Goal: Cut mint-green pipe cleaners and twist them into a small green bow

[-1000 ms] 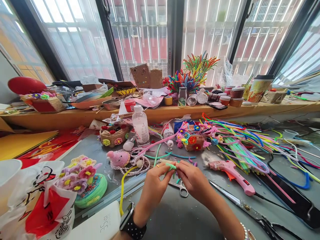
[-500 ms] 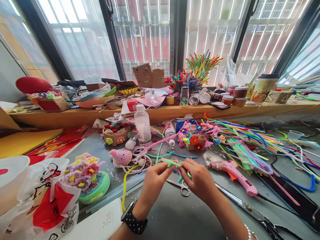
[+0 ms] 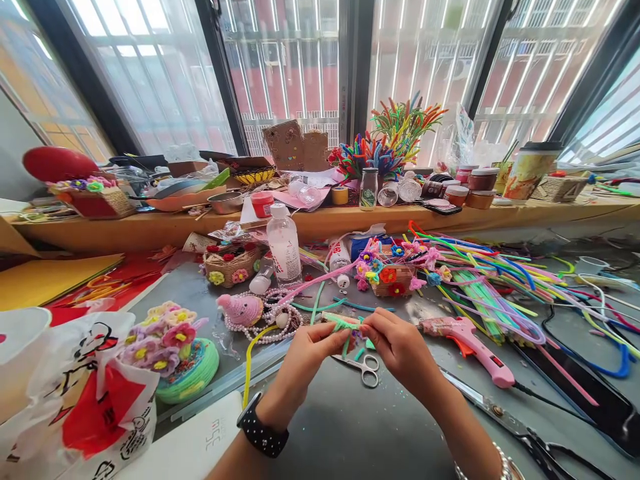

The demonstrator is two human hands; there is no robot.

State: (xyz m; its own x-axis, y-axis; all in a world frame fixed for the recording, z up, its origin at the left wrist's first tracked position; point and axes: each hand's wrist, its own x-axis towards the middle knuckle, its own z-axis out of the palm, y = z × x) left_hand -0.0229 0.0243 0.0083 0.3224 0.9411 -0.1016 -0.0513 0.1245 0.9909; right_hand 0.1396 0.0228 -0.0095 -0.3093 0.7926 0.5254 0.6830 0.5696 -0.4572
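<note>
My left hand (image 3: 307, 353) and my right hand (image 3: 400, 347) meet over the grey table (image 3: 360, 433), both pinched on a short green pipe cleaner (image 3: 345, 328) wound round a pale stick. Its loose green end hangs down between my fingers. Small scissors (image 3: 366, 367) lie just below my hands. A pink glue gun (image 3: 470, 340) rests to the right of my right hand. A pink crocheted bird (image 3: 243, 310) on a coil of pearl beads (image 3: 270, 320) sits to the upper left. A black watch (image 3: 261, 433) is on my left wrist.
A heap of coloured pipe cleaners (image 3: 490, 273) spreads at the right. Two small flower baskets (image 3: 385, 273) and a plastic bottle (image 3: 283, 250) stand behind my hands. A flower-topped green box (image 3: 185, 363) and a red-and-white bag (image 3: 95, 407) fill the left. Large scissors (image 3: 520, 433) lie at lower right.
My hands have kept turning the green pipe cleaner on the stick, and both drifted slightly up and right in the picture. The camera view shifted a little.
</note>
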